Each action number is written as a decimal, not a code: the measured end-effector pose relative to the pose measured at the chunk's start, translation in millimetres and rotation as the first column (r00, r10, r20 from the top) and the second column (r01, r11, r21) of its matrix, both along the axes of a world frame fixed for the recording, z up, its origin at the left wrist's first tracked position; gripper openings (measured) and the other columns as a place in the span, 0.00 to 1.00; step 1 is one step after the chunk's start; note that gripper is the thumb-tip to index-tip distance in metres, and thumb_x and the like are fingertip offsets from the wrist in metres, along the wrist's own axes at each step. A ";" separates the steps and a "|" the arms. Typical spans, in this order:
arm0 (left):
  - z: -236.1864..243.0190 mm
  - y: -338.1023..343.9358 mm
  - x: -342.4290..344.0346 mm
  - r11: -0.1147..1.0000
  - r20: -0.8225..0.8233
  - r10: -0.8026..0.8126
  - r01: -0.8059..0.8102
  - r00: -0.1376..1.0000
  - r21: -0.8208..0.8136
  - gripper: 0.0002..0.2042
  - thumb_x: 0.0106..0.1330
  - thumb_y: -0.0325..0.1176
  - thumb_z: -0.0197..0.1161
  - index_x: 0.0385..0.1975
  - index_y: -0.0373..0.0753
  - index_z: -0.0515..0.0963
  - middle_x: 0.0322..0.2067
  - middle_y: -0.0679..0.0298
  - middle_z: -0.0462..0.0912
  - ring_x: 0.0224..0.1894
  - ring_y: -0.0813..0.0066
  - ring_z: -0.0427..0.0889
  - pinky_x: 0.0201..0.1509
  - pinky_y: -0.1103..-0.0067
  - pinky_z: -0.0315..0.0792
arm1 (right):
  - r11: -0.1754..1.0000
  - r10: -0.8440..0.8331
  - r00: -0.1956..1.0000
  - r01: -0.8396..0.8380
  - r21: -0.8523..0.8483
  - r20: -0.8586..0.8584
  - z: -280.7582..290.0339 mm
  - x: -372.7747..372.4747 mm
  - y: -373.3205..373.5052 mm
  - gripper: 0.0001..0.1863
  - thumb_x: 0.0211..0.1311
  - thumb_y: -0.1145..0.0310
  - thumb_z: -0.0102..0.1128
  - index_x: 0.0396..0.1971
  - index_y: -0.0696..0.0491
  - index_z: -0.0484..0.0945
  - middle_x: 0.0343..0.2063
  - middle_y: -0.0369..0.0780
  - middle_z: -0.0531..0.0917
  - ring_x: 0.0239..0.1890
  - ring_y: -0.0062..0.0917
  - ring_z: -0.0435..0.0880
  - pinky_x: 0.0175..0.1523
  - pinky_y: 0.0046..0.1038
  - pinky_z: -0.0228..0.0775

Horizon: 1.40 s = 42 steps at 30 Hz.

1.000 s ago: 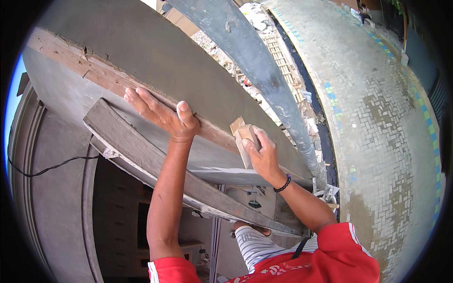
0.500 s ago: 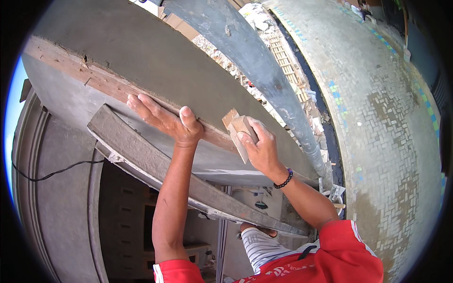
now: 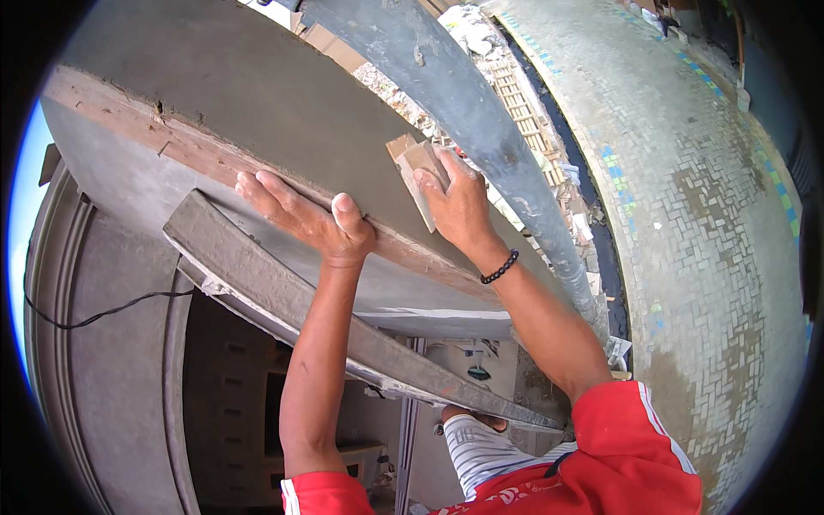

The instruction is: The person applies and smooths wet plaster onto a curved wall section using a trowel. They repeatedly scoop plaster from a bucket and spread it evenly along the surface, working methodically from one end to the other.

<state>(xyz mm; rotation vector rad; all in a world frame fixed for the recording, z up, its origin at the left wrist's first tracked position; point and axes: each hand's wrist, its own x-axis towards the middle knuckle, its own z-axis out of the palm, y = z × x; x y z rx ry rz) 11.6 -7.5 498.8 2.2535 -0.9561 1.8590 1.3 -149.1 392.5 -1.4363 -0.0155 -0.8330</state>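
A wooden hand float is in my right hand, its flat board against the grey plastered surface. My fingers wrap round its block-shaped handle. My left hand presses with fingers stretched out on the long wooden batten that runs along the plaster's lower edge. Both hands are dusted with pale powder. The batten passes between the left hand and the plaster's edge, with small ragged gaps beside it.
Below the batten, a curved concrete ledge slants down to the right. A thick grey pipe crosses beyond the plaster. Far below lie rubble, a wooden ladder-like frame and a paved lane. A black cable hangs at left.
My right hand has moved the float up and slightly left across the plaster, away from the batten. My left hand stays on the batten.
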 end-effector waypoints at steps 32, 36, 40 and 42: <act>-3.5 1.5 7.8 0.997 0.052 -0.078 0.079 0.996 -0.004 0.37 0.73 0.57 0.28 0.71 0.31 0.42 0.72 0.45 0.39 0.75 0.49 0.36 0.74 0.58 0.34 | 0.999 -0.015 1.000 0.016 -0.050 0.027 47.5 3.2 -4.0 0.22 0.62 0.64 0.59 0.50 0.66 0.74 0.42 0.56 0.82 0.48 0.44 0.82 0.55 0.33 0.71; -2.4 -6.0 5.6 0.998 0.045 -0.064 0.065 0.997 -0.017 0.36 0.74 0.56 0.26 0.71 0.31 0.42 0.72 0.45 0.38 0.75 0.49 0.36 0.74 0.57 0.35 | 0.998 0.010 0.998 -0.006 0.070 -0.057 17.8 10.2 -10.4 0.24 0.61 0.64 0.59 0.53 0.64 0.73 0.44 0.55 0.82 0.50 0.43 0.81 0.56 0.35 0.70; -0.8 11.9 -0.2 1.000 0.040 -0.024 0.025 0.999 -0.014 0.36 0.74 0.56 0.27 0.71 0.32 0.42 0.72 0.45 0.39 0.75 0.49 0.36 0.74 0.57 0.35 | 0.997 0.073 0.970 -0.078 0.013 0.231 49.2 -23.3 21.2 0.24 0.60 0.68 0.59 0.51 0.69 0.72 0.47 0.59 0.79 0.52 0.51 0.78 0.58 0.38 0.68; -3.5 2.2 4.1 0.999 0.041 -0.042 0.043 0.998 -0.028 0.36 0.74 0.56 0.27 0.71 0.32 0.42 0.72 0.45 0.39 0.75 0.49 0.36 0.74 0.57 0.35 | 0.999 -0.037 0.985 0.041 -0.018 0.171 64.5 4.9 5.8 0.22 0.61 0.67 0.58 0.50 0.67 0.73 0.45 0.57 0.80 0.49 0.49 0.80 0.55 0.37 0.69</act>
